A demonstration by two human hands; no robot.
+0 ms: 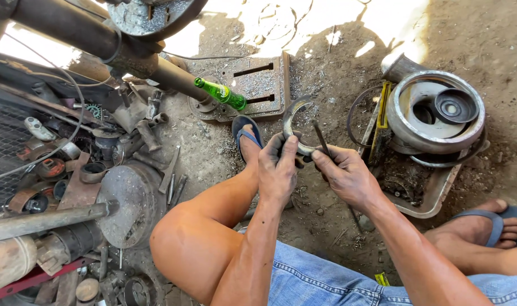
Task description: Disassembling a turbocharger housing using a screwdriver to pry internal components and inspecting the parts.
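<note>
Between greasy hands (312, 170), curved metal shoe (292, 127)

Bare dirt floor (468, 34), strewn with metal filings. Resting directly on it: slotted steel plate (258, 85) with green glass bottle (221, 93) lying across its edge, metal tray (434, 190) holding a brake drum (437, 110), scrap parts pile (77, 170) at left.

Hard daylight enters from the top of the frame, overexposing patches of the dirt ground (303, 22), while the foreground lies in even shade, sharply focused, with slight wide-angle curvature toward the edges.
</note>
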